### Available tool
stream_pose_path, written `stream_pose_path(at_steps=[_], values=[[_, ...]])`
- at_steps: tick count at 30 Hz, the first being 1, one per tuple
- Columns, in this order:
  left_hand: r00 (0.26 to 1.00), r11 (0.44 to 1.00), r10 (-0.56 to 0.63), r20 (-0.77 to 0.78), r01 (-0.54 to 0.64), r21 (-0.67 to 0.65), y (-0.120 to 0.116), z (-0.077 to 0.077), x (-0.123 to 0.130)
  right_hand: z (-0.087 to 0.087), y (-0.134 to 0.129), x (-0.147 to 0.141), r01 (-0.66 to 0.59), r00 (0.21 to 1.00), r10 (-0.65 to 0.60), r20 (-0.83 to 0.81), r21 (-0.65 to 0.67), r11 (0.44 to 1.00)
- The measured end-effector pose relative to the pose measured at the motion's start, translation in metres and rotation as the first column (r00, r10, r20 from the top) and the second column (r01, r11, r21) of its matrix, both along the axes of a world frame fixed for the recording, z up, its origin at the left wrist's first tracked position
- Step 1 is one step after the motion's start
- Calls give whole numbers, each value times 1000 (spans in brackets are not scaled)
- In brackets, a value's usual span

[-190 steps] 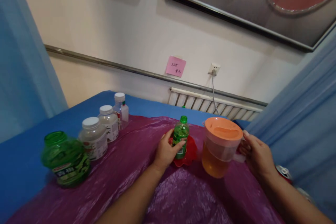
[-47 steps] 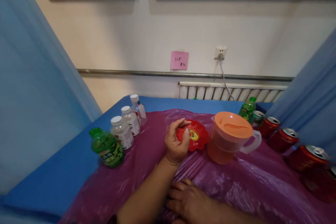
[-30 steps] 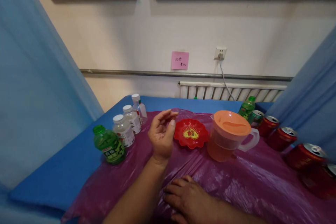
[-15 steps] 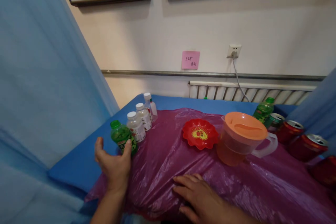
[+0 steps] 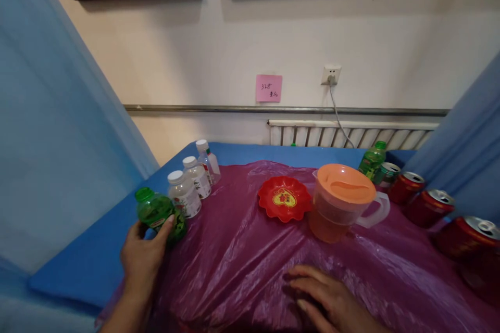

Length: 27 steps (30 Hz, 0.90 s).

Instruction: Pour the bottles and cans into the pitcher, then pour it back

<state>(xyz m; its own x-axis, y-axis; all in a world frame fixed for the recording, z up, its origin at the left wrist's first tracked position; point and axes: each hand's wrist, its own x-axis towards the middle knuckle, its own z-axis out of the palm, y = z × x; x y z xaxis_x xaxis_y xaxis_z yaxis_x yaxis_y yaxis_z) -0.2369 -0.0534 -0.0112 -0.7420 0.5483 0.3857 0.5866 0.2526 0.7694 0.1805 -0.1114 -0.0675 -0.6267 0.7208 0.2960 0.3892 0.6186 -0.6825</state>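
My left hand [image 5: 144,250] is closed around a green plastic bottle [image 5: 156,208] with a green cap, thumb on its near right side and the other fingers partly hidden at its left. The bottle stands at the left end of a row. Beside it are two clear bottles with white caps and printed labels [image 5: 184,195] [image 5: 197,177], then a slimmer clear bottle [image 5: 208,161]. Low over the purple plastic sheet [image 5: 226,250], my right hand [image 5: 328,291] is open, fingers spread and holding nothing. The red scalloped dish [image 5: 284,199] lies beyond it.
An orange-lidded pitcher [image 5: 339,203] of orange liquid stands right of the dish. Farther right are another green bottle [image 5: 373,160], a green can [image 5: 386,174] and several red cans [image 5: 429,208]. Blue curtains [image 5: 70,114] hang at both sides; a radiator [image 5: 304,135] is behind the table.
My left hand has closed from an open grasp onto the green bottle. My right hand has shifted right over the sheet. The camera view has turned slightly right.
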Motion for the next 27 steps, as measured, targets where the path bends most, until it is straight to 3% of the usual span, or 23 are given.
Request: stream_pose_path(at_steps=[4,8,13,17,20,22,24,26,27], values=[[1000,998,-1,3,1,58,-16,19,30,-14,-1,19,142,985,-135,-108,62,988],[963,955,-256,80,239,173,-11,45,80,-14,0,32,253,955,-234,-180,91,963],[773,773,-616,148,559,298,36,69,155,-5,2,40,350,916,-307,-258,136,927],[641,643,-755,137,682,348,86,60,194,-3,2,55,460,864,-385,-323,198,866],[650,644,-755,91,709,287,113,40,209,-4,6,72,674,708,-562,-427,171,719],[675,668,-735,56,708,229,123,24,214,-2,13,82,818,515,-704,-490,35,574],[683,677,-729,34,714,180,128,9,216,3,24,90,877,300,-791,-533,-172,449],[688,683,-726,22,716,147,131,-5,217,12,39,94,857,149,-814,-561,-338,390],[693,689,-721,20,712,137,132,-11,216,17,47,96,840,110,-815,-568,-386,382]])
